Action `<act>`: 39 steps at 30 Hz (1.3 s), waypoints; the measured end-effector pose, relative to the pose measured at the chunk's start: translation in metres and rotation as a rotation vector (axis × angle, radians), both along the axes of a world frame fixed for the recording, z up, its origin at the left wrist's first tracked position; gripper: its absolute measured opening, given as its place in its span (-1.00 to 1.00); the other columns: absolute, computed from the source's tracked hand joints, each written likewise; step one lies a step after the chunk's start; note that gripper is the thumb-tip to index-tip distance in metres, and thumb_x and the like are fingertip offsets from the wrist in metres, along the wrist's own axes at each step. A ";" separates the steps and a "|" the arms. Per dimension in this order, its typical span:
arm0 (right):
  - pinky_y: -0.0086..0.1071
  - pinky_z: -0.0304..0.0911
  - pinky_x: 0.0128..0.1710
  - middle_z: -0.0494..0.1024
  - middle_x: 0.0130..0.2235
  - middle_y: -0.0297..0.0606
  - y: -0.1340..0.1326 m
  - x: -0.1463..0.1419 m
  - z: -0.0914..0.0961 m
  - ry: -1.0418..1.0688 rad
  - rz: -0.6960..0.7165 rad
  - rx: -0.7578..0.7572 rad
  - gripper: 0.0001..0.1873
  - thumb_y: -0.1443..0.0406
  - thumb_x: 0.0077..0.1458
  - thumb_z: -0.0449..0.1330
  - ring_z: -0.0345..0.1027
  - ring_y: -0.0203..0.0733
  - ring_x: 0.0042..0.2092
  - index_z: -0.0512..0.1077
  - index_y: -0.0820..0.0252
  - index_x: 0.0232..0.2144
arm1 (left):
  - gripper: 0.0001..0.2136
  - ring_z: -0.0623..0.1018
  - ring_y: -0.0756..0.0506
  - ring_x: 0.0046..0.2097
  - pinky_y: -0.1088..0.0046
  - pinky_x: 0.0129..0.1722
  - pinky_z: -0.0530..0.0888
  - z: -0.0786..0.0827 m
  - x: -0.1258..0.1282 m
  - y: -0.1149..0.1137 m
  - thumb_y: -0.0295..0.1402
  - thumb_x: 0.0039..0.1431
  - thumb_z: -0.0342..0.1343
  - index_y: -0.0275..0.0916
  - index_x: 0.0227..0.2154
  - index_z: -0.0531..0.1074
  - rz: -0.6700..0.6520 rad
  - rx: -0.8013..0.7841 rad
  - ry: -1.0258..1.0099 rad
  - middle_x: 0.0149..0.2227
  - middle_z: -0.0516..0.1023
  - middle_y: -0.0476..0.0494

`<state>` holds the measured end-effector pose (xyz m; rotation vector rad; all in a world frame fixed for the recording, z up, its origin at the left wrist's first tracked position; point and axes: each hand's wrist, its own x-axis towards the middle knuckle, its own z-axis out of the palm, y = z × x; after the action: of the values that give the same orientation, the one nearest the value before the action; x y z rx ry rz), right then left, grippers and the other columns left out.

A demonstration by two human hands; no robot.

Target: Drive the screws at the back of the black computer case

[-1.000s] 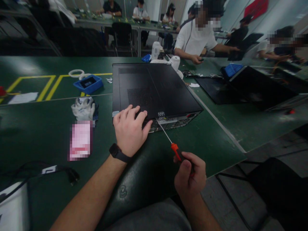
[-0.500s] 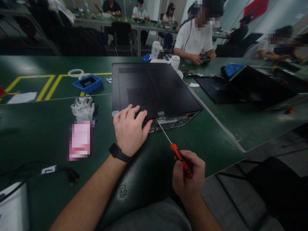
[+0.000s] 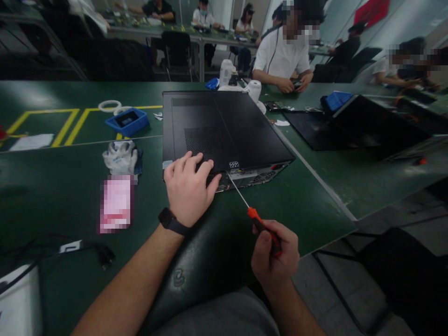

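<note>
A black computer case [image 3: 227, 130] lies flat on the green table [image 3: 52, 186]. My left hand [image 3: 189, 189] rests on its near corner, fingers spread flat over the top panel. My right hand [image 3: 275, 254] is closed around the red and black handle of a screwdriver [image 3: 250, 212]. The thin metal shaft points up and left, with its tip at the rear edge of the case beside my left fingers. A black watch sits on my left wrist.
White work gloves [image 3: 121, 157] and a pink pixelated item [image 3: 116, 203] lie left of the case. A blue tray [image 3: 128, 121] and white tape rolls sit farther back. A black cable [image 3: 87, 249] runs at bottom left. Other people work at neighbouring tables; another dark case [image 3: 367, 123] lies at right.
My right hand has shifted its grip slightly on the screwdriver handle, turning it. My left hand and the case have stayed put. A person behind brought both hands together.
</note>
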<state>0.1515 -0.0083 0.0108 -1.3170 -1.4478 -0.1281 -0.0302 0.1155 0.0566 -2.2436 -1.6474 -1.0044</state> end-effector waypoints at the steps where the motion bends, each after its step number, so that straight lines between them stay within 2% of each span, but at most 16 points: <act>1: -0.35 0.49 -0.35 0.61 -0.28 -0.30 -0.001 0.000 0.001 -0.002 -0.020 -0.024 -0.75 0.35 0.26 0.19 0.57 -0.25 -0.33 0.43 0.12 -0.01 | -0.74 0.47 -0.41 0.26 -0.09 0.17 0.32 0.000 0.000 0.000 -0.20 0.32 0.15 -0.12 -0.01 0.55 0.002 0.005 0.003 0.14 0.59 -0.25; 4: -0.36 0.47 -0.39 0.60 -0.32 -0.32 -0.003 0.000 0.003 0.016 -0.025 -0.061 -0.77 0.31 0.30 0.15 0.54 -0.27 -0.39 0.43 0.11 0.00 | -0.74 0.47 -0.40 0.26 -0.08 0.17 0.32 0.000 0.000 0.000 -0.20 0.33 0.14 -0.13 -0.01 0.55 0.002 0.007 0.009 0.14 0.60 -0.25; 9: -0.28 0.50 -0.32 0.59 -0.16 -0.21 0.000 -0.001 0.002 0.008 0.050 0.021 -0.69 0.34 0.21 0.20 0.56 -0.20 -0.27 0.39 0.12 0.02 | -0.73 0.47 -0.40 0.26 -0.08 0.17 0.32 0.000 0.000 0.000 -0.19 0.34 0.14 -0.14 0.00 0.55 0.000 0.005 0.011 0.14 0.59 -0.25; 15: -0.33 0.48 -0.33 0.60 -0.24 -0.28 -0.002 0.001 -0.003 0.026 -0.032 -0.030 -0.70 0.35 0.23 0.22 0.55 -0.23 -0.33 0.43 0.11 0.02 | -0.73 0.47 -0.40 0.25 -0.09 0.17 0.33 0.000 -0.001 0.001 -0.19 0.33 0.15 -0.16 0.00 0.56 -0.003 0.015 0.017 0.14 0.59 -0.26; 20: -0.26 0.50 -0.29 0.57 -0.14 -0.22 0.001 -0.001 0.000 0.025 0.105 0.027 -0.64 0.36 0.20 0.21 0.54 -0.18 -0.24 0.38 0.10 0.05 | -0.73 0.48 -0.40 0.25 -0.07 0.16 0.33 -0.001 -0.001 0.001 -0.18 0.33 0.16 -0.15 0.00 0.56 0.002 0.017 0.022 0.14 0.60 -0.23; 23: -0.29 0.50 -0.32 0.59 -0.18 -0.25 0.000 -0.002 0.001 0.007 0.048 0.023 -0.68 0.37 0.21 0.22 0.55 -0.21 -0.28 0.41 0.11 0.02 | -0.73 0.48 -0.39 0.25 -0.07 0.16 0.34 -0.001 -0.001 0.001 -0.18 0.34 0.15 -0.14 -0.01 0.55 0.004 0.021 0.024 0.14 0.60 -0.22; 27: -0.38 0.48 -0.41 0.59 -0.26 -0.30 -0.005 -0.001 -0.003 0.067 -0.009 -0.063 -0.76 0.33 0.29 0.17 0.55 -0.27 -0.39 0.44 0.11 0.01 | -0.73 0.48 -0.39 0.25 -0.07 0.16 0.34 -0.001 -0.001 0.001 -0.18 0.34 0.15 -0.14 -0.01 0.55 0.005 0.020 0.027 0.14 0.60 -0.22; 30: -0.35 0.50 -0.40 0.59 -0.16 -0.22 -0.005 -0.001 -0.006 0.105 0.035 -0.056 -0.69 0.29 0.28 0.19 0.57 -0.23 -0.32 0.42 0.10 0.06 | -0.73 0.48 -0.39 0.25 -0.07 0.15 0.34 -0.001 -0.001 0.001 -0.18 0.34 0.15 -0.14 0.00 0.55 0.007 0.020 0.030 0.13 0.60 -0.22; 33: -0.28 0.53 -0.32 0.58 -0.13 -0.19 -0.002 -0.001 -0.005 0.056 0.057 0.006 -0.66 0.33 0.21 0.22 0.56 -0.18 -0.24 0.41 0.11 0.05 | -0.73 0.48 -0.39 0.25 -0.07 0.15 0.34 -0.001 -0.001 0.001 -0.17 0.34 0.15 -0.14 -0.01 0.55 0.008 0.023 0.032 0.14 0.60 -0.22; 39: -0.38 0.48 -0.40 0.59 -0.30 -0.33 -0.003 -0.002 0.001 0.020 -0.038 -0.059 -0.75 0.32 0.27 0.19 0.53 -0.27 -0.40 0.42 0.10 0.00 | -0.73 0.48 -0.39 0.25 -0.07 0.15 0.33 -0.001 -0.001 0.001 -0.18 0.34 0.15 -0.15 0.00 0.56 0.007 0.023 0.029 0.13 0.60 -0.23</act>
<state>0.1497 -0.0116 0.0118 -1.3906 -1.4189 -0.0975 -0.0310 0.1162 0.0556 -2.2258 -1.6224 -0.9798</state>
